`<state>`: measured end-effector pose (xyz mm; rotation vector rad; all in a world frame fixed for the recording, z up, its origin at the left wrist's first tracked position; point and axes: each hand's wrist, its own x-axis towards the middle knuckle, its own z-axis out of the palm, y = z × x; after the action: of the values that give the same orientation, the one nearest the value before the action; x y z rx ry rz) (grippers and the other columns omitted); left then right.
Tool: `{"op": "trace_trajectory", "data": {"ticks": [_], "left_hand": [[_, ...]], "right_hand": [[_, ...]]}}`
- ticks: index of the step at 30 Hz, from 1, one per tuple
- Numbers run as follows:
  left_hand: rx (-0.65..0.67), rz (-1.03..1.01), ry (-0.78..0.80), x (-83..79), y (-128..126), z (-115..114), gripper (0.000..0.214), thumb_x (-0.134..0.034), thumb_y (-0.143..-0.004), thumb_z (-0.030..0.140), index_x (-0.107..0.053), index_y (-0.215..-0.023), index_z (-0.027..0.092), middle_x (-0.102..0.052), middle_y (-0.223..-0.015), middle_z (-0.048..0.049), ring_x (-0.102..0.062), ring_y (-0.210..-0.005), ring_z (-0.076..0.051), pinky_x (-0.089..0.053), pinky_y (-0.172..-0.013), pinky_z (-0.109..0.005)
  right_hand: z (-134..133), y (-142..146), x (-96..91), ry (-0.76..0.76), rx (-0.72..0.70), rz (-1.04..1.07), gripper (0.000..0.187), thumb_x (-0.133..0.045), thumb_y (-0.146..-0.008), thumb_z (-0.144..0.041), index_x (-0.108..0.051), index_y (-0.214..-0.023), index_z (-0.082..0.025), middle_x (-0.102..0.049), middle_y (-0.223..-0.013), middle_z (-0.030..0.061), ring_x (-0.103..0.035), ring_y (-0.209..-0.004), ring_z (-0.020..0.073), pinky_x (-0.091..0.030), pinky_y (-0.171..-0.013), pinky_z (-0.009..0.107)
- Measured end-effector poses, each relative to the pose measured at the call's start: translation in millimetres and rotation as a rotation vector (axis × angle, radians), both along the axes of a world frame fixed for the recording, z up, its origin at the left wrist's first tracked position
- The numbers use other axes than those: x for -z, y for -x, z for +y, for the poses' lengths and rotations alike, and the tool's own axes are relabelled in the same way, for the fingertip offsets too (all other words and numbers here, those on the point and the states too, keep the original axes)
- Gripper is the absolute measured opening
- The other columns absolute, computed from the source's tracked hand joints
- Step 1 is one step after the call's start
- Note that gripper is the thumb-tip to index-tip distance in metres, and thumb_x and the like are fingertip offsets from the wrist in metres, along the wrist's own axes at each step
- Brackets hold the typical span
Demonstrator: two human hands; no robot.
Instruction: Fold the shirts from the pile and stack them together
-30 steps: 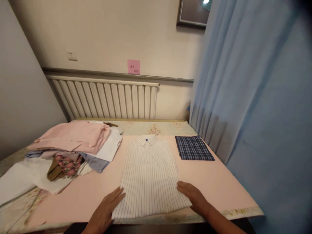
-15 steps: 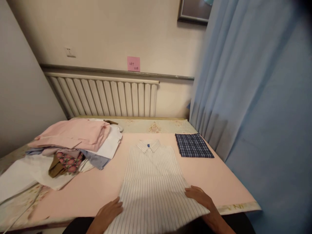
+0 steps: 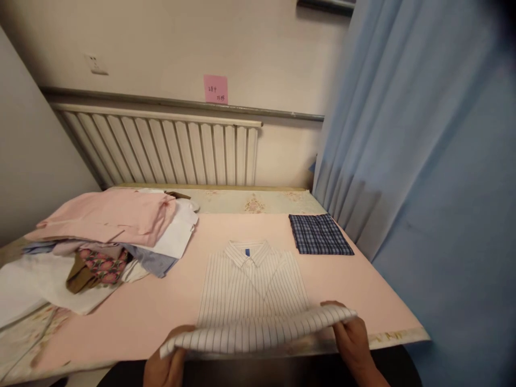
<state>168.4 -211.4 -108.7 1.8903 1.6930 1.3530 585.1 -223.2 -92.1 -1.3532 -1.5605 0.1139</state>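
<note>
A white striped shirt [image 3: 252, 285] lies collar-away on the pink table cover [image 3: 161, 301]. Its near hem is lifted off the table and curled upward. My left hand [image 3: 167, 363] grips the hem's left corner, fingers closed under the cloth. My right hand [image 3: 350, 336] grips the hem's right corner, with the cloth over its fingers. Both hands are at the table's near edge.
A pile of loose clothes [image 3: 108, 231], pink shirt on top, sits at the left. A folded dark plaid cloth [image 3: 320, 234] lies at the back right. A blue curtain [image 3: 423, 161] hangs along the right; a radiator [image 3: 161, 148] stands behind the table.
The shirt slid toward me. Both hands went from lying flat beside its lower edge to gripping the hem corners and lifting them off the table.
</note>
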Motion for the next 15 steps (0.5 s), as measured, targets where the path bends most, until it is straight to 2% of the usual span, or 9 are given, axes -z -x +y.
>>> {"op": "trace_trajectory", "data": {"ticks": [2, 4, 6, 8, 10, 12, 15], "left_hand": [[-0.084, -0.009, 0.029, -11.1, -9.3, 25.9, 0.034, -0.047, -0.084, 0.049, -0.066, -0.075, 0.022, -0.073, -0.073, -0.0022, -0.069, -0.072, -0.020, -0.056, -0.068, -0.027], [-0.132, -0.021, 0.081, -20.8, -18.4, 58.0, 0.037, -0.046, -0.083, 0.053, -0.063, -0.073, 0.023, -0.071, -0.070, -0.0020, -0.067, -0.070, -0.021, -0.054, -0.064, -0.027], [-0.166, 0.005, 0.168, -27.8, -26.5, 96.1, 0.038, -0.042, -0.085, 0.055, -0.061, -0.077, 0.023, -0.071, -0.074, -0.0020, -0.067, -0.076, -0.021, -0.051, -0.065, -0.027], [-0.144, 0.088, 0.283, -29.3, -33.6, 137.2, 0.039, -0.033, -0.090, 0.052, -0.059, -0.088, 0.024, -0.072, -0.086, -0.0033, -0.067, -0.087, -0.021, -0.049, -0.074, -0.029], [-0.148, 0.222, 0.453, -23.7, -39.0, 175.5, 0.042, -0.025, -0.092, 0.050, -0.058, -0.093, 0.023, -0.071, -0.092, -0.0065, -0.066, -0.090, -0.023, -0.048, -0.078, -0.032], [-0.161, 0.260, 0.548, -12.4, -42.1, 204.2, 0.039, -0.030, -0.090, 0.048, -0.058, -0.084, 0.021, -0.071, -0.085, -0.0111, -0.067, -0.086, -0.027, -0.048, -0.075, -0.036], [-0.184, 0.271, 0.620, 5.5, -41.6, 223.4, 0.044, -0.028, -0.090, 0.050, -0.059, -0.084, 0.018, -0.070, -0.085, -0.0150, -0.067, -0.085, -0.031, -0.047, -0.072, -0.040]], "right_hand": [[22.4, 4.8, -2.4, -0.017, 0.122, -0.003, 0.034, -0.050, -0.087, -0.039, -0.061, -0.064, -0.018, -0.061, -0.056, 0.0019, -0.058, -0.053, 0.0160, -0.045, -0.052, 0.025], [51.2, 12.2, -5.9, -0.014, 0.212, 0.032, 0.041, -0.051, -0.087, -0.043, -0.048, -0.052, -0.020, -0.046, -0.044, -0.0031, -0.045, -0.042, 0.0118, -0.036, -0.045, 0.024], [87.8, 20.1, -8.2, 0.044, 0.239, 0.067, 0.041, -0.048, -0.089, -0.045, -0.045, -0.055, -0.021, -0.045, -0.046, -0.0041, -0.044, -0.045, 0.0113, -0.034, -0.047, 0.023], [129.9, 26.1, -5.6, 0.195, 0.246, 0.035, 0.037, -0.042, -0.092, -0.045, -0.050, -0.066, -0.020, -0.053, -0.056, -0.0022, -0.049, -0.056, 0.0129, -0.037, -0.055, 0.023], [171.1, 29.2, 3.9, 0.393, 0.259, -0.057, 0.035, -0.038, -0.094, -0.041, -0.055, -0.073, -0.019, -0.059, -0.065, 0.0005, -0.053, -0.063, 0.0144, -0.039, -0.062, 0.024], [203.1, 30.0, 18.5, 0.534, 0.264, -0.118, 0.031, -0.042, -0.092, -0.037, -0.059, -0.074, -0.018, -0.063, -0.069, 0.0032, -0.056, -0.066, 0.0159, -0.040, -0.065, 0.026], [225.4, 29.1, 39.8, 0.637, 0.274, -0.150, 0.027, -0.046, -0.089, -0.036, -0.064, -0.080, -0.017, -0.068, -0.077, 0.0084, -0.061, -0.074, 0.0192, -0.041, -0.069, 0.029]]}}
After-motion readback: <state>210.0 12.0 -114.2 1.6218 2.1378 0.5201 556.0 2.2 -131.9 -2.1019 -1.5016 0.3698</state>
